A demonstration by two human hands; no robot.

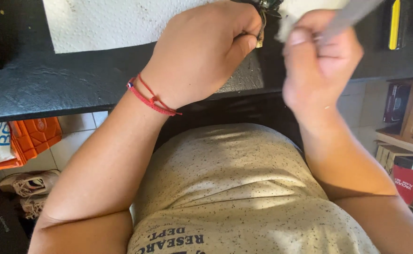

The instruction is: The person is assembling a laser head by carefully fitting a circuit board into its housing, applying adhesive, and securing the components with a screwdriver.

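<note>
Head view: the left hand (206, 51), at 12 o'clock, is curled tight around a small metal part (261, 28) on the black counter (51, 84). The right hand (317, 56), at 1 o'clock, blurred, is fisted around a white cloth (293, 11) and grey tool (348, 16).

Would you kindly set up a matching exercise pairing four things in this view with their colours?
Things:
1. wrist cord on the left hand
2. crate on the floor
3. paper towel on the counter
4. tool handle at the top right

Colours:
A. white
B. yellow
C. red
D. orange

Pairs: 1-C, 2-D, 3-A, 4-B
</note>
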